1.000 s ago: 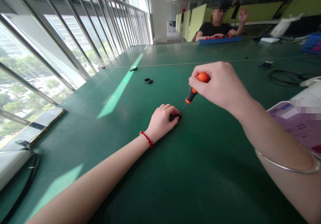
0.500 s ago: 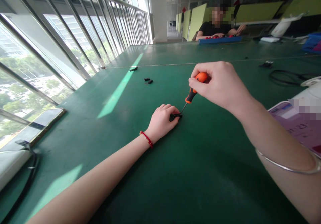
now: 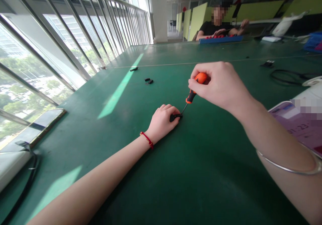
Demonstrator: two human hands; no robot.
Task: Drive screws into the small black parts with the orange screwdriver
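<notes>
My left hand (image 3: 164,119) rests on the green table (image 3: 120,151), its thumb and fingers closed round a small black part (image 3: 176,117). What kind of part it is I cannot make out, since the fingers cover some of it. Above and to the right, my right hand (image 3: 218,84) grips the orange and black handle of a screwdriver (image 3: 190,96). The tool slants down to the left, and its thin metal shaft meets the right end of the black part.
Small black pieces (image 3: 150,81) lie beyond my left hand, with another black piece (image 3: 134,69) farther off. A phone (image 3: 49,127) sits by the railing at left. At right are a black cable (image 3: 286,77) and a lit screen (image 3: 297,124). Across the table, a person sits behind a blue tray (image 3: 221,41).
My right hand and the screwdriver handle have shifted very slightly left. My left hand stays put with the black part. Across the table, the person's hands have moved a little.
</notes>
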